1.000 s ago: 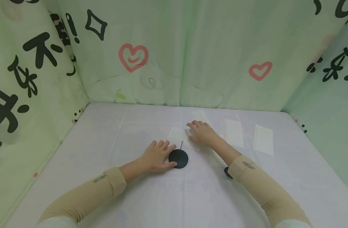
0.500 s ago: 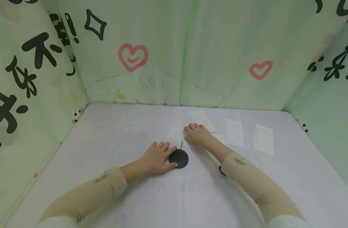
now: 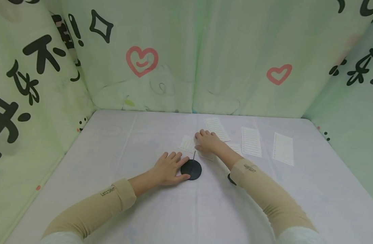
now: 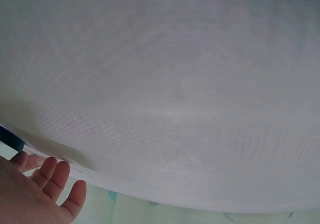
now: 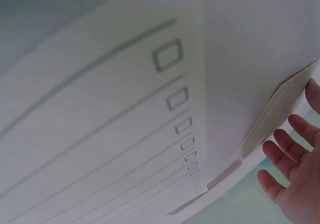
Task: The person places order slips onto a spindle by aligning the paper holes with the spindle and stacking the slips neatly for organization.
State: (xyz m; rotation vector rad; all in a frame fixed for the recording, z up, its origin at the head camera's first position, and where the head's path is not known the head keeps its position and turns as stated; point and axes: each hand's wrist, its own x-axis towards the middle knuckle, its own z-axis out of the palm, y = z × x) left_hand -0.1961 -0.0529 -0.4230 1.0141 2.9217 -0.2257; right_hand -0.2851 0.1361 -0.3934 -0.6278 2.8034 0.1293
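In the head view, my left hand (image 3: 169, 168) lies at the left side of a black round disc (image 3: 191, 170). Its thumb overlaps the disc's lower edge and the index finger reaches the upper edge. A thin upright metal rod (image 3: 194, 155) shows at the disc's far side. Beyond it, my right hand (image 3: 207, 141) is over lined paper sheets, its fingers loosely bent. One sheet (image 3: 187, 143) pokes out left of that hand, another (image 3: 207, 156) below it. The right wrist view shows the thumb and fingers (image 5: 282, 156) close to a sheet's edge (image 5: 277, 109).
More lined sheets lie on the white table: one at the back (image 3: 217, 129), another to the right (image 3: 251, 142) and one farther right (image 3: 282, 148). Part of a sheet (image 3: 234, 147) shows beside the right wrist. Printed green curtains (image 3: 174, 91) enclose the table's back and sides.
My right hand and forearm have moved left, uncovering the back sheet and covering the one by the sleeve. My left hand and the black disc stay in place.
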